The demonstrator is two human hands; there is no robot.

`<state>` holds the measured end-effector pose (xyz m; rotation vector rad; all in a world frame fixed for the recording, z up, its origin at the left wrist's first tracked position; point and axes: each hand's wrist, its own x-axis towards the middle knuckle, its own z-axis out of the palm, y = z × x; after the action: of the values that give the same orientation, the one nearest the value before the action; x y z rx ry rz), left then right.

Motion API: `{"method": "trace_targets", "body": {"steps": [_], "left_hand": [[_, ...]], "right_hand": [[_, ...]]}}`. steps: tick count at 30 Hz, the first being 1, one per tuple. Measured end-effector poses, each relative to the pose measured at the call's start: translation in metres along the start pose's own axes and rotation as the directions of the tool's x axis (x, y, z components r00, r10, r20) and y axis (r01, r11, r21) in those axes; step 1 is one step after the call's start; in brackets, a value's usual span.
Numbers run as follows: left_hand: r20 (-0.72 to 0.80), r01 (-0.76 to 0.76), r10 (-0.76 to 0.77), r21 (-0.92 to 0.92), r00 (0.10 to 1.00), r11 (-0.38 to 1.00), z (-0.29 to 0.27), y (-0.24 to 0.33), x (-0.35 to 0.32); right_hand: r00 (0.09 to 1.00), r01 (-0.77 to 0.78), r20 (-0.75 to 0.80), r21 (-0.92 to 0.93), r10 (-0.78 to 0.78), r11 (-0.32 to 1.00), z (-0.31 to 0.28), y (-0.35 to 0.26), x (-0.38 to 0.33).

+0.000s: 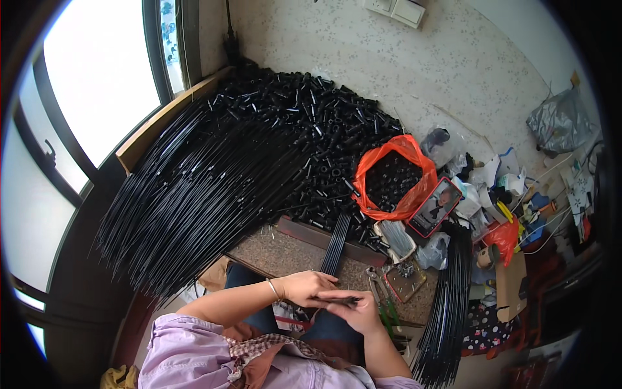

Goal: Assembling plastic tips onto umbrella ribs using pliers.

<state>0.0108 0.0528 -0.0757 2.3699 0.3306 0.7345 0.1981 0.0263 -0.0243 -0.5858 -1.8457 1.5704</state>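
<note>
My left hand (pixel 307 287) and my right hand (pixel 357 311) meet over my lap, at the table's front edge. The left fingers are closed and reach toward the right hand. Something small and dark shows at the right hand's closed thumb and fingers, too unclear to name. Right above the left hand, a small bundle of thin black rods (pixel 335 245) lies over a dark reddish strip (pixel 304 232); its near ends run to the left fingers. Pliers with green handles (pixel 382 295) lie right of my hands, beside a small tray of tiny metal pieces (pixel 406 282).
Many long black rods (pixel 201 188) are heaped at left, before a pile of short black tubes (pixel 311 104). A red plastic bag (pixel 396 149) holds small black parts. A phone (pixel 435 207) leans beside it. More rods (pixel 447 305) hang at right, near clutter (pixel 518 194).
</note>
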Motion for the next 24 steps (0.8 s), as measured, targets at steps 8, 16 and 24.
{"method": "trace_targets", "body": {"steps": [8, 16, 24], "left_hand": [[-0.086, -0.012, 0.01, -0.018, 0.996, 1.0, 0.003, 0.007, -0.004], [-0.126, 0.126, -0.136, -0.078, 0.983, 0.989, 0.0, 0.009, 0.002], [-0.344, -0.023, -0.093, -0.319, 0.934, 0.948, -0.041, 0.071, 0.038]], "right_hand": [[0.968, 0.119, -0.173, -0.321, -0.182, 0.94, 0.011, -0.046, 0.001], [0.992, 0.1, -0.063, -0.146, -0.11, 0.984, -0.004, -0.082, 0.016], [0.95, 0.282, 0.264, -0.498, -0.167, 0.82, -0.021, -0.103, 0.039]]}}
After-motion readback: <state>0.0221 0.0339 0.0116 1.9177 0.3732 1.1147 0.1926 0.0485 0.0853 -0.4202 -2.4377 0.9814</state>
